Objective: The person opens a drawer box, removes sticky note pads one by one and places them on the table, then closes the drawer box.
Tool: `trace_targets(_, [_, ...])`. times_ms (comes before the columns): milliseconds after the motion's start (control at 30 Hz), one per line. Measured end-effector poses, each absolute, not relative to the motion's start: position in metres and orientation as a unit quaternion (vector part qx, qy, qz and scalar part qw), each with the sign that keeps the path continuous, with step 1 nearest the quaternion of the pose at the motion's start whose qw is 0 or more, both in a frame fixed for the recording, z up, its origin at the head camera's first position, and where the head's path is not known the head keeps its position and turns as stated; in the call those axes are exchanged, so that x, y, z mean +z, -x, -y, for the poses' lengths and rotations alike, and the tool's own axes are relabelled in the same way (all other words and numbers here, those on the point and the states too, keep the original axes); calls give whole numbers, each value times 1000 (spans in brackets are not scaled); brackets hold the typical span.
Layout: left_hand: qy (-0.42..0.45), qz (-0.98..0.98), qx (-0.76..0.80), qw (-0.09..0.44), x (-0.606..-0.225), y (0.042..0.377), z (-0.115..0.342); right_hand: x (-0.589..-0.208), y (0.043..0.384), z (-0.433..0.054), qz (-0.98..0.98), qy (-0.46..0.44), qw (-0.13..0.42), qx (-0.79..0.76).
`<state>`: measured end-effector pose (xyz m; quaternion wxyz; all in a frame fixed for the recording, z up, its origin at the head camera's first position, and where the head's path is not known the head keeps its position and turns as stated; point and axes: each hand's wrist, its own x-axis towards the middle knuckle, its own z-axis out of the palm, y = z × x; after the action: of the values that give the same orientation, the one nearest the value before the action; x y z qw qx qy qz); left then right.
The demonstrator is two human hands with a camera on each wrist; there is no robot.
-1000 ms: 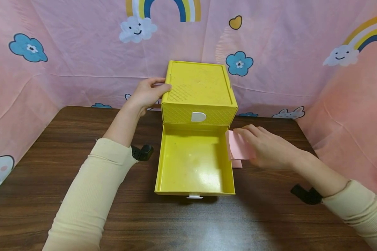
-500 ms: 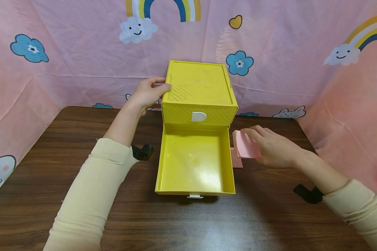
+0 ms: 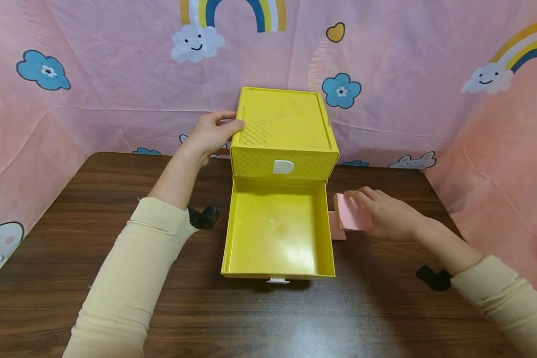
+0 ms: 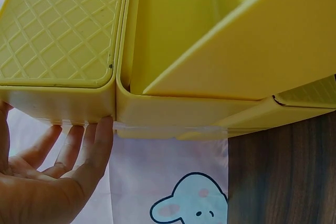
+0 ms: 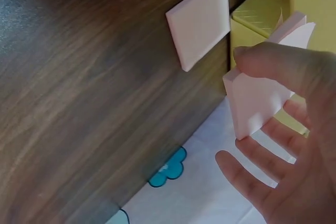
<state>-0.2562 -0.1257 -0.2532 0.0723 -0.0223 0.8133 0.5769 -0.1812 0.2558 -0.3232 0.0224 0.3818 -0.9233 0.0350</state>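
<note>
A yellow storage box (image 3: 291,119) has its lower drawer (image 3: 273,223) pulled out toward me, with nothing inside. My left hand (image 3: 211,133) rests against the box's upper left side, the thumb at the top edge. In the left wrist view, its extended fingers (image 4: 97,148) touch the side wall. To the right of the drawer, my right hand (image 3: 387,214) pinches a pink sticky note pad (image 3: 352,212) between thumb and fingers. In the right wrist view, some of the pad's sheets fan apart. A second pink sticky note pad (image 5: 202,22) lies flat on the table beside the drawer.
The upper drawer is closed, with a white tab (image 3: 283,166) on its front. A matching white pull (image 3: 278,281) sits on the open drawer's front. Under everything is a dark wood table (image 3: 197,318). A pink patterned cloth (image 3: 385,119) hangs behind and around it.
My right hand has moved right with the sticky note pad, away from the drawer's edge, then slightly lower. More of the second pad shows. My left hand and the box stay put.
</note>
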Motion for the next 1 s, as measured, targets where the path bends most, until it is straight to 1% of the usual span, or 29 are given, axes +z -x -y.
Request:
trace_targets(300, [21, -810, 582, 74, -254, 256, 126, -339, 188, -259, 928, -371, 19, 35])
trace_targets(767, [26, -813, 577, 69, -254, 257, 125, -359, 196, -265, 936, -351, -14, 32])
trace_targets(1000, [27, -809, 583, 72, -254, 257, 125, -363, 196, -268, 940, -339, -25, 18])
